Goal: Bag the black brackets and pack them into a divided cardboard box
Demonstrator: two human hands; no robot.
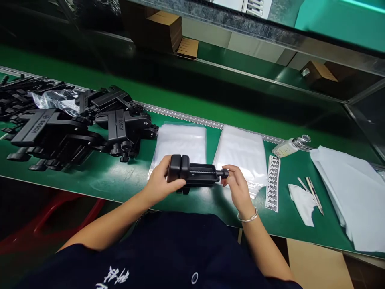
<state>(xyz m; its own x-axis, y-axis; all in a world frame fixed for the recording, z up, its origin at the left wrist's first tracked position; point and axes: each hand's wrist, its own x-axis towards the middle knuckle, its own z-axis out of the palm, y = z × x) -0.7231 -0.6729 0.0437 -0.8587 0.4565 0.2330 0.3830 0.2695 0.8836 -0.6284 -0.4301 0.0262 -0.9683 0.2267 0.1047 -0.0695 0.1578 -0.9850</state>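
A black clamp mount point(201, 175) is held level above the front of the green bench, in front of two stacks of clear plastic bags. My left hand point(162, 182) wraps round its thick padded jaw end, with the thumb along the near side. At the other end, the fingers of my right hand point(238, 186) pinch the small knob point(224, 173) on the screw shaft. The underside of the mount is mostly hidden. Just behind it lie the left bag stack point(182, 140) and the right bag stack point(240, 150).
Several similar black mounts marked BOSCH point(120, 126) crowd the bench's left side. To the right are a label strip point(272, 184), a pump bottle point(290, 146), a white cloth point(301, 204), a pen point(314, 194) and white sheets point(355, 188). A metal-edged shelf point(255, 30) spans overhead.
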